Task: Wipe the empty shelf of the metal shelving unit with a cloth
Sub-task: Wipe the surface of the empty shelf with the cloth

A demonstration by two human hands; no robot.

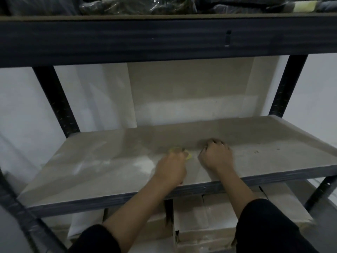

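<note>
- The yellow cloth (pixel 244 155) is seen on the empty shelf (pixel 113 170), pressed under the left hand (pixel 171 168); only small yellow patches show past the knuckles, at the far side of that hand.
- The left hand is curled down over the cloth and grips it; the fingers themselves are mostly hidden by the back of the hand.
- The right hand (pixel 217 156) is placed just beside the left, apart from the cloth, with its fingers curled under and its knuckles on the shelf board. Nothing is seen held in it.
- Both forearms are reached in over the dark front rail (pixel 91 203) of the shelf; black sleeves (pixel 269 227) are cut off by the lower frame edge.
- A paler smeared patch (pixel 144 164) is noted on the board just left of the left hand.
- The shelf above (pixel 164 39) is loaded with dark bundles in shiny plastic wrap (pixel 138 5); their contents cannot be made out and their tops are cropped.
- Below the wiped shelf, cardboard boxes (pixel 206 218) are stacked side by side, closed; what is inside is not visible.
- Dark upright posts (pixel 54 99) are seen at the back left and back right, with a white wall (pixel 21 106) behind.
- The whole picture is dim and soft with blur; the cloth's full outline and size cannot be determined.
</note>
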